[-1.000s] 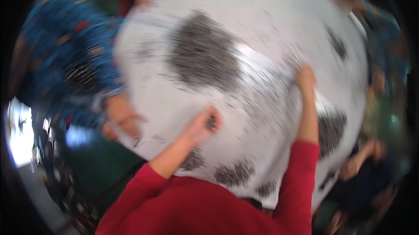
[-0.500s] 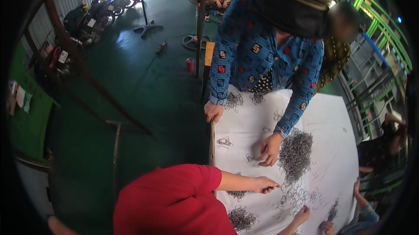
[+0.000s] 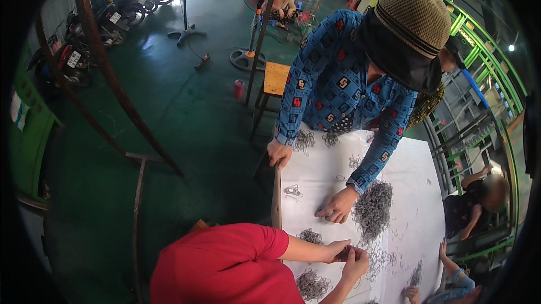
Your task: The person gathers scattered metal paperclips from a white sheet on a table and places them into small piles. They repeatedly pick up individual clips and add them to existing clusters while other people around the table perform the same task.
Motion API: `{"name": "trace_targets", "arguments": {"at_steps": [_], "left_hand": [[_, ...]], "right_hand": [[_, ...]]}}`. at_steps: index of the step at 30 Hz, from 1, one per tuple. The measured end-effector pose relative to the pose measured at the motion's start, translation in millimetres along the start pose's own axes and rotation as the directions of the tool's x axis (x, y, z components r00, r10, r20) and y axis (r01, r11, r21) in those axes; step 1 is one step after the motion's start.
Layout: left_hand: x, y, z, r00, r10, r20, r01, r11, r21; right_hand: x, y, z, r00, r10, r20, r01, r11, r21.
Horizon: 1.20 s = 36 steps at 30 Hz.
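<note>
Over the white-covered table [image 3: 307, 222], my left hand [image 3: 335, 249] is closed round a small dark bunch of wire hooks [image 3: 343, 254]. My right hand [image 3: 355, 264] meets it from the right, thumb and fingers pinched at the same bunch; single hooks are too small to make out. Just beyond them lies a large heap of grey wire hooks [image 3: 373, 211], with a looser scatter of hooks [image 3: 380, 263] beside my right hand. Smaller piles sit near my left forearm, one beyond it [image 3: 310, 236] and one nearer me [image 3: 311, 285].
Across the table a person in a blue patterned shirt [image 3: 344, 84] leans in, one hand [image 3: 338, 205] at the hooks, the other [image 3: 279, 153] on the table edge. Another person's hand [image 3: 412, 294] is at a small pile, lower right. A wooden stool [image 3: 276, 78] and rusty metal frame [image 3: 138, 191] stand leftward.
My right hand has come up and left from the scattered hooks to meet my left hand. The person opposite has moved their hand left, away from the large heap. The view has shifted slightly.
</note>
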<state>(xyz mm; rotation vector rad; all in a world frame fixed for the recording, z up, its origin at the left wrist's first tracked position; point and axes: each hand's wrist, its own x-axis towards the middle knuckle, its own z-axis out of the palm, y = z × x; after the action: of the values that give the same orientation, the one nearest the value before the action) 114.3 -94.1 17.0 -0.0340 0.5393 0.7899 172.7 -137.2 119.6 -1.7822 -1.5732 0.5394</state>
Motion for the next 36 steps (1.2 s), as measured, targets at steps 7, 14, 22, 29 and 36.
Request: {"name": "trace_targets", "arguments": {"at_steps": [7,14,22,29,36], "left_hand": [[-15,-2,6,0.995,0.096,0.008,-0.095,0.992,-0.078],[-13,3,-18,0.996,0.06,-0.063,-0.065,0.995,-0.071],[-17,34,-15,0.995,0.095,0.013,-0.096,0.97,0.222],[-60,111,-2,0.961,0.275,-0.03,-0.252,0.917,0.31],[-82,100,-30,0.8,0.441,0.406,-0.414,-0.083,0.906]], "right_hand": [[-12,-8,7,0.998,-0.056,-0.009,0.052,0.975,-0.214],[-20,-12,2,0.998,-0.064,-0.009,0.06,0.971,-0.23],[-23,12,-28,0.987,-0.099,-0.126,0.067,0.97,-0.234],[-37,15,-73,0.957,0.104,-0.27,-0.169,0.959,-0.228],[-59,37,-76,0.928,0.25,-0.276,-0.304,0.936,-0.176]]}}
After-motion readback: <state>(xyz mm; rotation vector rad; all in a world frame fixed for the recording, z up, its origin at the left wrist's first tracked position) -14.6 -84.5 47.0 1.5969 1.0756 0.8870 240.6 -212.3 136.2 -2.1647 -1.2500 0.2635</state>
